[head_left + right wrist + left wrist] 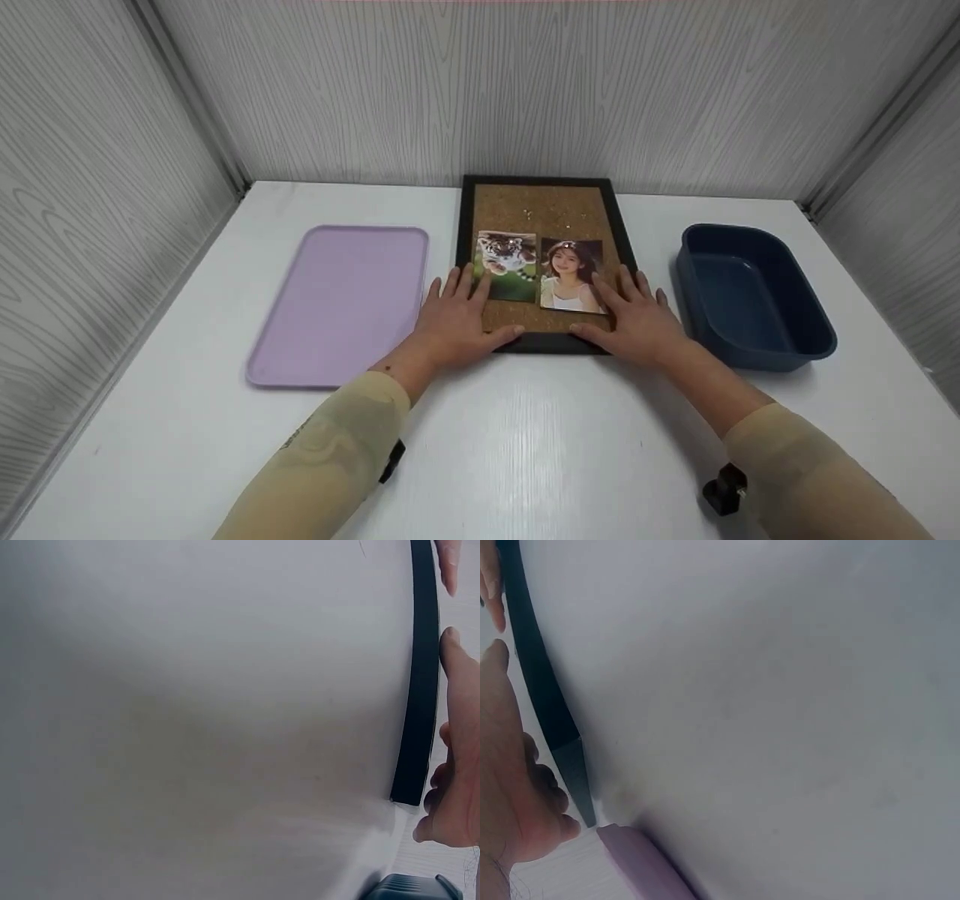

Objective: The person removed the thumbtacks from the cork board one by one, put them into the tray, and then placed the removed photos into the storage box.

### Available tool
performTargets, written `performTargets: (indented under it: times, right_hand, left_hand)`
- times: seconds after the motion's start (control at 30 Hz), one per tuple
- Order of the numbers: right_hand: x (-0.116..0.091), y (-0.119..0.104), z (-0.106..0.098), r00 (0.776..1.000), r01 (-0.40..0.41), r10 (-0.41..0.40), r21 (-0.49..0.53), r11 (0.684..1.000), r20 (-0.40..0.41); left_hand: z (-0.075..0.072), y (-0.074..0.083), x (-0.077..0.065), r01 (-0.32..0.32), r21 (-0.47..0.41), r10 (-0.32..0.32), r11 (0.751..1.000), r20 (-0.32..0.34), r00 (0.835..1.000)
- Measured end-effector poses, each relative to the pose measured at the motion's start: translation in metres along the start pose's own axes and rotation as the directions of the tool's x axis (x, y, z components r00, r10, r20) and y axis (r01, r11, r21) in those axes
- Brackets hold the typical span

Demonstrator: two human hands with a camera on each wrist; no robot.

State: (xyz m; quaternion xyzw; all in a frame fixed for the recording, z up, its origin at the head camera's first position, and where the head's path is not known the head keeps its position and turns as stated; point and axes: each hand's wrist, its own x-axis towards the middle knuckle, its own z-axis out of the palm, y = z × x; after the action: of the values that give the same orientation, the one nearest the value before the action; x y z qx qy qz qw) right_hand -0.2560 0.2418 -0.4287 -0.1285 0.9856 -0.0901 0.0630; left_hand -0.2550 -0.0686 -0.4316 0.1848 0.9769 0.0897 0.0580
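A black-framed cork board [544,204] lies flat on the white table. Two photos are on its lower half: a tiger picture [510,281] at left and a portrait of a person [568,277] at right, each with a small pin near its top. My left hand [459,319] rests with spread fingers on the board's lower left corner, fingertips reaching the tiger photo's edge. Mirroring it, my right hand [637,319] lies spread over the lower right corner, index finger at the portrait's edge. Both thumbs lie along the bottom of the frame [420,690].
To the left lies a flat lilac tray [345,300]. A deep dark blue bin [694,300] stands at right, close to my right hand. Several small clear pins [528,214] are on the upper cork. Pale wood-grain panels [525,90] rise behind the table and at both sides.
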Motion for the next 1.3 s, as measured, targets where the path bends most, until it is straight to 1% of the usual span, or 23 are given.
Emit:
performTargets:
  times: [0.07,0.3,0.57,0.73,1.03,1.3]
  right_hand:
    - [0.0001,0.0001,0.001,1.0,-0.004,0.004,0.004,1.0,0.003]
    - [0.0008,0.002,0.0029,1.0,-0.013,0.013,0.017,1.0,0.0]
    - [0.0002,0.0033,0.005,1.0,-0.02,0.02,0.033,0.999,0.003]
    - [0.0006,0.0028,0.0061,1.0,-0.011,0.011,0.036,0.999,-0.008]
    - [-0.0006,0.0023,0.0042,1.0,0.003,-0.003,0.036,0.999,-0.008]
    - [0.0008,0.0021,0.0054,1.0,-0.006,0.006,0.028,1.0,-0.007]
  left_hand:
    - [0.0013,-0.0004,-0.0001,0.002,-0.004,-0.002,1.0,0.008,1.0]
    - [0.0032,0.0005,-0.0019,-0.007,-0.029,0.006,1.0,-0.013,1.0]
    - [0.0065,-0.0002,0.0003,-0.007,-0.017,0.007,1.0,0.007,1.0]
    - [0.006,-0.0002,-0.0007,-0.007,-0.015,0.007,1.0,-0.004,1.0]
    - [0.0029,0.0018,-0.0028,-0.019,-0.038,0.019,0.999,-0.019,1.0]
    - [0.002,0.0014,-0.0035,-0.028,-0.031,0.028,0.999,-0.016,0.999]
